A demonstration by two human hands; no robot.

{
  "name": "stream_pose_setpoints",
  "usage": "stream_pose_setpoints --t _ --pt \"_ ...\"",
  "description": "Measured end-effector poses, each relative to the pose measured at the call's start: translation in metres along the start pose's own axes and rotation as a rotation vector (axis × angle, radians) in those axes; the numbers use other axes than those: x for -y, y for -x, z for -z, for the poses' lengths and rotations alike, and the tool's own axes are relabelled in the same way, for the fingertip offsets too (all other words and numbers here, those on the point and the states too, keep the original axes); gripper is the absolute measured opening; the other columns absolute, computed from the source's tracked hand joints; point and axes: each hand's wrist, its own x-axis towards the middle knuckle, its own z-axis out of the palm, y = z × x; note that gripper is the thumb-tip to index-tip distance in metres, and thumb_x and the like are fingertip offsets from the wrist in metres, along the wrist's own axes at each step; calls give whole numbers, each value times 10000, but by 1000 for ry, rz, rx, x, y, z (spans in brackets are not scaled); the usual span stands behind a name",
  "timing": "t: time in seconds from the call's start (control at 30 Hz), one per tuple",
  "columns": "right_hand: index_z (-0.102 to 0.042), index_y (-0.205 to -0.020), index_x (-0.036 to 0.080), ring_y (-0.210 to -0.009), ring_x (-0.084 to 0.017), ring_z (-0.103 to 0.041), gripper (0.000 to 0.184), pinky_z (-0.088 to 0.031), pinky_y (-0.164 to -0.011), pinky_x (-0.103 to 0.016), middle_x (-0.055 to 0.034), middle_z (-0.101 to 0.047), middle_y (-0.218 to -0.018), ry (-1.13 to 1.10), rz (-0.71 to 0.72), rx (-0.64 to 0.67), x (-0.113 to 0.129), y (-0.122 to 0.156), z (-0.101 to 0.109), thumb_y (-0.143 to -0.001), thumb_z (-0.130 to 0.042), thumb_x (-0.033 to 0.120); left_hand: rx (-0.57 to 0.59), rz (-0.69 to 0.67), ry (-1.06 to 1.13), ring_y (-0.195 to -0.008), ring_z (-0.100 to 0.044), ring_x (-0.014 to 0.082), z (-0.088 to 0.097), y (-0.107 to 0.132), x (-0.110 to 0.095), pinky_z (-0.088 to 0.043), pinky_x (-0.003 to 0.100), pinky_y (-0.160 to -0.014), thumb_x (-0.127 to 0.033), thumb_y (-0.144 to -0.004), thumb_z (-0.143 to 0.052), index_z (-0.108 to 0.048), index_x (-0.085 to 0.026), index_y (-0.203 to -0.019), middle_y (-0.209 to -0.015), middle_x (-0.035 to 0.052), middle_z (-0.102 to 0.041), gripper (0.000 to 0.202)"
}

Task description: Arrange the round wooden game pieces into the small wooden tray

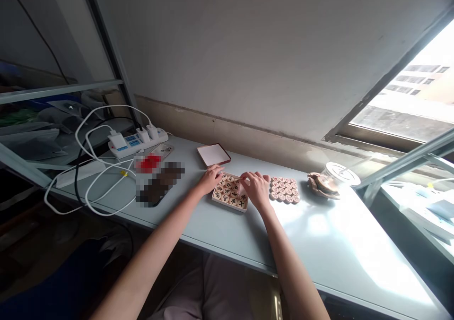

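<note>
A shallow open box (229,207) holds rows of round wooden xiangqi pieces (226,198) with dark characters facing up. My left hand (210,180) is at its far left corner, with the fingers closed over the rim. At the far right corner, my right hand (258,187) reaches over the box with fingers curled and thumb drawn in. Whatever lies between those fingertips is too small to make out. Right of that hand, more xiangqi pieces (284,190), with red characters, lie on the table in a neat block of rows.
The box lid (214,155) lies upturned near the wall. Left are a power strip (138,142) with chargers, white cables (102,211) and a blurred dark flat object (159,187). To the right are a clear plastic container (341,173) and crumpled brown material (321,186). Metal posts frame the table (319,254).
</note>
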Motion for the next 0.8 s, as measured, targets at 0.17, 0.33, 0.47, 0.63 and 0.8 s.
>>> stream_pose_setpoints --t 0.17,0.33,0.47,0.63,0.8 --pt "-601 -1034 234 -926 -184 -526 233 -307 -803 -321 -33 -638 -998 -303 6 -153 49 -1 16 -933 -393 266 -126 47 -71 -1016 -589 187 44 59 -30 -489 328 -886 -208 -914 -385 -525 -214 -1215 -1163 76 -557 332" --pt "-539 -1172 234 -1083 -189 -471 292 -387 -911 -317 -50 -550 -1174 -660 192 48 141 -11 -13 -941 -368 284 -274 133 -314 -1108 -542 212 73 147 -28 -450 361 -939 -192 -909 -398 -535 -202 -1174 -1179 79 -573 298" --pt "-564 -1195 246 -1169 -217 -396 326 -372 -960 -361 -59 -455 -1310 -532 162 59 180 -30 -58 -950 -351 276 -292 87 -452 -1130 -543 225 70 183 -11 -458 355 -917 -143 -889 -385 -535 -179 -1189 -1222 91 -581 337" --pt "-597 -1165 339 -1305 -238 -256 322 -334 -992 -413 -2 -346 -1421 -385 247 65 184 -45 -85 -956 -352 337 -513 -207 -473 -1109 -580 219 59 189 5 -472 335 -897 -70 -795 -353 -540 -115 -1194 -1075 110 -673 444" --pt "-582 -1187 374 -1348 -234 -204 359 -289 -1023 -462 15 -306 -1452 -329 258 101 183 -45 -87 -968 -297 376 -564 -259 -467 -1066 -613 220 56 190 12 -500 331 -850 -59 -730 -356 -578 -86 -1106 -1000 124 -701 438"
